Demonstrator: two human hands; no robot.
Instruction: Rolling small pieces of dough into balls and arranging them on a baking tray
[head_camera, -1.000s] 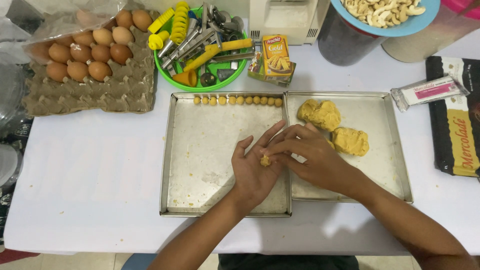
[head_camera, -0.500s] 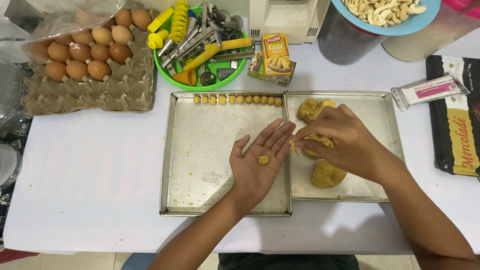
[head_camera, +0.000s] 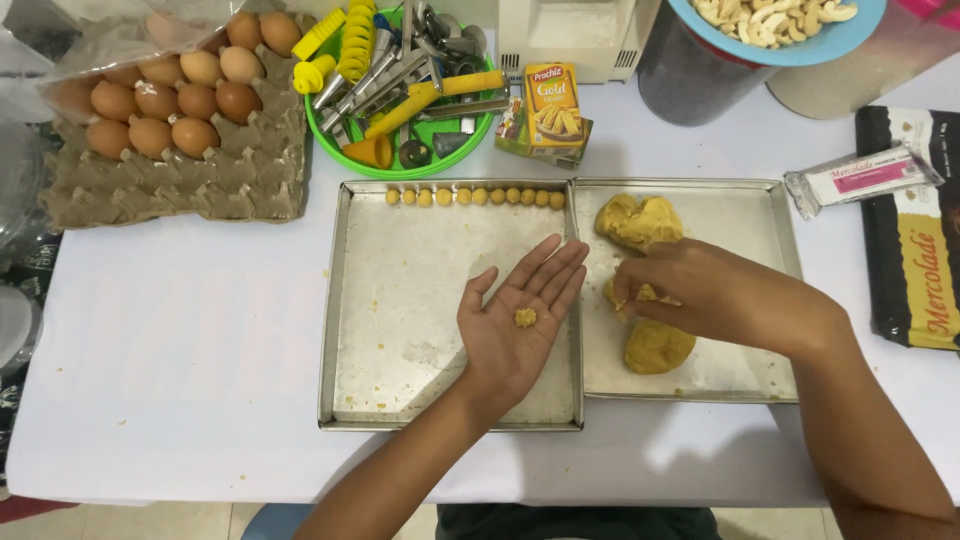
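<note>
My left hand (head_camera: 515, 325) lies palm up over the left metal tray (head_camera: 400, 300), fingers spread, with a small bit of yellow dough (head_camera: 525, 317) resting on the palm. My right hand (head_camera: 700, 290) reaches into the right metal tray (head_camera: 740, 215) and pinches at a lump of yellow dough (head_camera: 630, 295). Another dough lump (head_camera: 640, 220) sits at the tray's back left, and a third (head_camera: 657, 346) lies just below my right hand. A row of several small dough balls (head_camera: 475, 196) lines the back edge of the left tray.
A cardboard egg tray (head_camera: 170, 160) with brown eggs stands at the back left. A green bowl of kitchen tools (head_camera: 400, 80), a small yellow box (head_camera: 553, 105), a blue bowl of cashews (head_camera: 780, 25), a white wrapped bar (head_camera: 860, 178) and a dark packet (head_camera: 915, 240) surround the trays.
My hands, pressed together over the dough piece a second ago, have parted. The left palm opened upward with the piece on it; the right hand moved into the right tray's dough.
</note>
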